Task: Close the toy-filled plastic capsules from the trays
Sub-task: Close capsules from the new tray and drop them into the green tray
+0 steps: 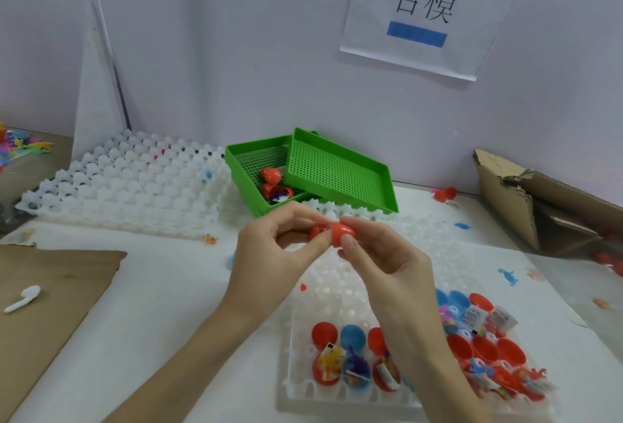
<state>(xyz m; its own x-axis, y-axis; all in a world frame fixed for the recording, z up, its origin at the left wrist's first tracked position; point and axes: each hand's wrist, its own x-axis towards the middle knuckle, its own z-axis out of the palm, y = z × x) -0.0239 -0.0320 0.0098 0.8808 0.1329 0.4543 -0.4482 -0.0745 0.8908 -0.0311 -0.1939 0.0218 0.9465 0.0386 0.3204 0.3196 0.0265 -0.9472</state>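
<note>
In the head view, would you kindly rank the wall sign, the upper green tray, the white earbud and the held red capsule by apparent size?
1. wall sign
2. upper green tray, nearly as large; the sign hangs farther away, so the order is unsure.
3. red capsule
4. white earbud, similar in size to the capsule.

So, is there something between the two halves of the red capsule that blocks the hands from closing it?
Nothing visible blocks it. The left hand and right hand both pinch the red capsule above the white tray. The fingers hide part of the seam, so the inside cannot be checked.
</note>
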